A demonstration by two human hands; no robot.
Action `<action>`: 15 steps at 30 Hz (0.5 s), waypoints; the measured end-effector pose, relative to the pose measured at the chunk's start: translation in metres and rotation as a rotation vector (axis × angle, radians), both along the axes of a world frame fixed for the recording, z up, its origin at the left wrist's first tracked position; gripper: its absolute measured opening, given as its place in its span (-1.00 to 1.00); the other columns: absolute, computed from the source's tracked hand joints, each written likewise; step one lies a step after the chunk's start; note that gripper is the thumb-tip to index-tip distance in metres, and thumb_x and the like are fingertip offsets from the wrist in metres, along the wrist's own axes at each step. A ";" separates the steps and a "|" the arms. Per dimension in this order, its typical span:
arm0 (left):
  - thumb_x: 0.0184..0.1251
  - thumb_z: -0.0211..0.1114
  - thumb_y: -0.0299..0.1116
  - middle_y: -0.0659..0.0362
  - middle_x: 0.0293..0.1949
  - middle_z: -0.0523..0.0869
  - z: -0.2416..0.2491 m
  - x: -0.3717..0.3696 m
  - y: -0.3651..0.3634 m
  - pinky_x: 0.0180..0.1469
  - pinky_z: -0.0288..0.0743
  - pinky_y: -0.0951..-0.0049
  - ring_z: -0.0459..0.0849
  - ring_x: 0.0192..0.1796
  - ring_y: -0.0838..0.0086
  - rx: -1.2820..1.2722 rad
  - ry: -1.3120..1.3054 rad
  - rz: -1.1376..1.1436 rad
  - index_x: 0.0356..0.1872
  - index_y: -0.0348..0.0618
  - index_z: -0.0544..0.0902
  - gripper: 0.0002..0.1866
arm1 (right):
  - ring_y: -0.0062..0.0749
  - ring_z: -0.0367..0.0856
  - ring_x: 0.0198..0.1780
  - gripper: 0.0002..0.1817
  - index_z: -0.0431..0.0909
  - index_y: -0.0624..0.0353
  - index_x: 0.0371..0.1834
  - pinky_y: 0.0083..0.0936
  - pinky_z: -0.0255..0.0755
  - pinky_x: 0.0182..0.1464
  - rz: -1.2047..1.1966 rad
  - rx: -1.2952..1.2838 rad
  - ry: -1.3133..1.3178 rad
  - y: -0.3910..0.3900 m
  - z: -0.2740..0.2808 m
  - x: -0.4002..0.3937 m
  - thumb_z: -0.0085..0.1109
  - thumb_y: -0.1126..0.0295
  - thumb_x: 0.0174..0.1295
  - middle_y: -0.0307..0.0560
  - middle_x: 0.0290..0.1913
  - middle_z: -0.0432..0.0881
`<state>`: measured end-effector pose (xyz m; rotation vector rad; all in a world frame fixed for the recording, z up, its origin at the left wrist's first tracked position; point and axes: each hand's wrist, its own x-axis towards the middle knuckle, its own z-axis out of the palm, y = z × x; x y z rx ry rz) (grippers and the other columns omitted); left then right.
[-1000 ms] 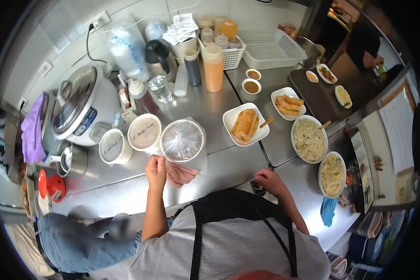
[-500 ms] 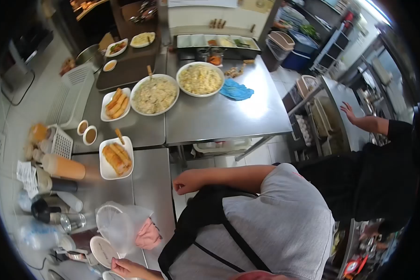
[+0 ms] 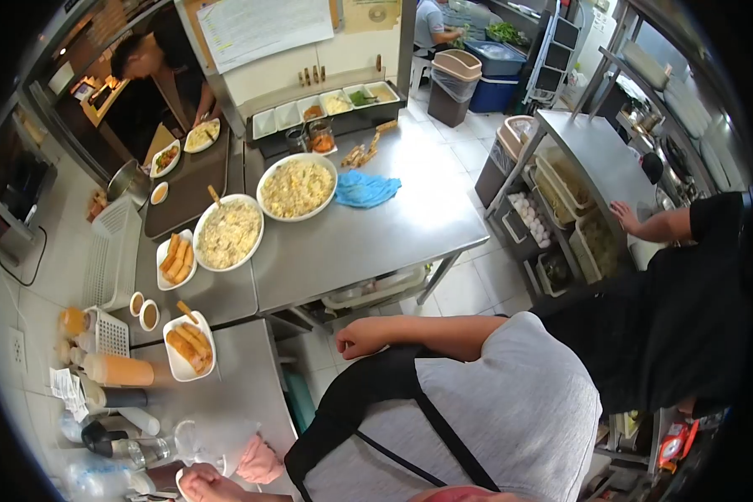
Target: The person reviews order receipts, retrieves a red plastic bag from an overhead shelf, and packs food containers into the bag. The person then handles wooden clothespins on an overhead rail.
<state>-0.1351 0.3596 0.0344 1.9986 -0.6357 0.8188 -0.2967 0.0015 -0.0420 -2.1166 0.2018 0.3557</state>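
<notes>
At the bottom edge my left hand [image 3: 207, 483] has its fingers curled, close to a white round container rim; whatever they hold, if anything, is hidden. Beside it lies a pink cloth [image 3: 260, 462]. My right hand [image 3: 362, 337] hangs in a loose fist in front of the apron, with nothing visible in it. On the steel counter to its left sits a white dish of fried rolls [image 3: 189, 347] with a wooden clip on the rim. A second dish of rolls [image 3: 176, 259] stands farther back, near two small sauce cups [image 3: 149, 315].
Two large bowls of fried rice, a left one [image 3: 228, 234] and a right one [image 3: 298, 189], stand beside a blue cloth [image 3: 366, 190]. Squeeze bottles [image 3: 119, 369] line the left wall. A co-worker's hand [image 3: 623, 219] rests near the right-hand counter; another person [image 3: 176, 71] leans at the pass.
My view has shifted, bringing the person at the pass into sight. In the picture, my left hand and the pink cloth sit lower. My right hand stays in a loose fist.
</notes>
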 end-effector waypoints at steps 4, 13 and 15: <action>0.20 0.02 -0.29 0.20 -0.73 0.26 0.063 -0.050 -0.073 -0.63 0.09 0.59 0.20 -0.69 0.51 -0.709 0.191 -0.517 -0.58 -0.18 0.37 -0.78 | -0.19 0.51 -0.26 -0.72 0.50 0.16 -0.33 -0.37 0.35 -0.22 -0.007 -0.015 -0.002 -0.046 0.001 -0.024 0.05 0.22 -0.06 0.00 -0.34 0.55; 0.22 -0.01 -0.34 0.33 -0.72 0.13 0.040 -0.086 -0.103 -0.64 -0.06 0.71 0.09 -0.66 0.69 -0.794 0.295 -0.472 -0.65 -0.09 0.21 -0.73 | -0.33 0.51 -0.26 -0.69 0.44 0.19 -0.24 -0.47 0.36 -0.24 0.282 0.028 0.072 -0.104 -0.039 -0.021 0.04 0.20 0.04 -0.04 -0.30 0.54; 0.21 -0.01 -0.39 0.32 -0.72 0.18 0.051 -0.108 -0.110 -0.64 0.01 0.68 0.12 -0.68 0.67 -0.922 0.366 -0.107 -0.52 -0.16 0.28 -0.85 | -0.34 0.49 -0.20 -0.67 0.44 0.16 -0.21 -0.47 0.34 -0.16 0.396 -0.003 0.124 -0.103 -0.040 -0.006 0.02 0.17 0.05 -0.05 -0.28 0.54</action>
